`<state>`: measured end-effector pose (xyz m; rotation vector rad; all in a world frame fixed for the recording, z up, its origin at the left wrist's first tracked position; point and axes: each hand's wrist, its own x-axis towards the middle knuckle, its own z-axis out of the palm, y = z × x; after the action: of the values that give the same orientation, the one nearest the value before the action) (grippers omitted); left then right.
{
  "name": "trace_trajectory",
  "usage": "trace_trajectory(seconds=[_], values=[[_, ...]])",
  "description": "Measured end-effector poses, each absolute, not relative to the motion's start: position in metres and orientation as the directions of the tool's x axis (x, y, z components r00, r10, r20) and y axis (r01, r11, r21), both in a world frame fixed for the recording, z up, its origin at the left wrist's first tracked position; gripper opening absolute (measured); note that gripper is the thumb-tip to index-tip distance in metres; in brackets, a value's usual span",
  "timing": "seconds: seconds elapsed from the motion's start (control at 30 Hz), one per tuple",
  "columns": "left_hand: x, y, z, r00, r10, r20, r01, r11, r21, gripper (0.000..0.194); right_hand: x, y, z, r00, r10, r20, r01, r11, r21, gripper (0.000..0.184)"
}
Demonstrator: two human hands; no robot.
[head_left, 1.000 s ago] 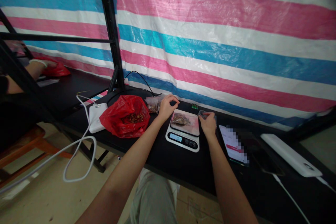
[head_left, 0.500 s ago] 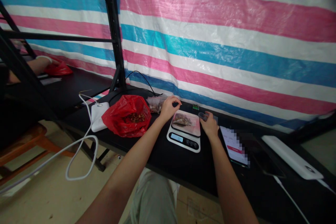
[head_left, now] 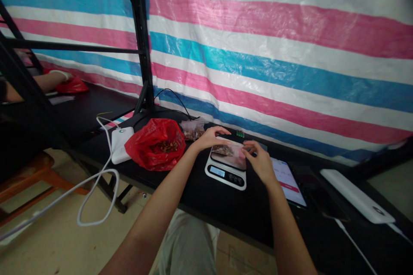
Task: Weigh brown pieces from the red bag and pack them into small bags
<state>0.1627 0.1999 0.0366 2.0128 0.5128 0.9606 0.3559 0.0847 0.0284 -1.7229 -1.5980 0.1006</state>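
A small clear zip bag (head_left: 222,150) with brown dried pieces lies on the pan of a white kitchen scale (head_left: 226,176), whose display is lit. My left hand (head_left: 211,138) is at the scale's back left, fingers stretched out and thumb apart, beside the bag. At the scale's right side my right hand (head_left: 260,161) pinches the bag's right edge between thumb and finger. Left of the scale, an open red plastic bag (head_left: 155,144) holds many brown pieces. Filled clear bags (head_left: 192,129) lie behind my left wrist.
A lit phone (head_left: 288,182), a dark phone (head_left: 327,204) and a long white device (head_left: 358,195) lie to the right. Green batteries (head_left: 240,133) sit behind the scale. A white power bank (head_left: 121,145) with a looping cable is at left. A co-worker's arm (head_left: 38,86) reaches a red bag.
My right hand has moved left from beside the scale onto the bag's edge. My left hand has opened from a curled pose, its fingers now extended over the scale's back edge.
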Motion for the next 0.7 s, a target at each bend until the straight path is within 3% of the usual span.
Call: trace_trajectory(seconds=[0.17,0.3,0.43,0.7], values=[[0.163,0.202,0.035,0.567,0.697,0.439,0.030,-0.550,0.835,0.036,0.364,0.087,0.028,0.311,0.827,0.469,0.794,0.045,-0.606,0.025],[0.161,0.204,0.032,0.638,0.647,0.417,0.010,-0.548,0.836,0.043,0.362,0.088,0.023,0.162,0.897,0.411,0.797,0.126,-0.590,0.023],[0.160,0.203,0.026,0.792,0.532,0.300,-0.018,-0.471,0.882,0.057,0.353,0.090,0.021,0.057,0.895,0.441,0.802,0.222,-0.555,0.020],[0.163,0.205,0.019,0.810,0.512,0.287,-0.035,-0.445,0.895,0.058,0.342,0.089,0.025,-0.039,0.909,0.415,0.850,0.248,-0.465,0.020]])
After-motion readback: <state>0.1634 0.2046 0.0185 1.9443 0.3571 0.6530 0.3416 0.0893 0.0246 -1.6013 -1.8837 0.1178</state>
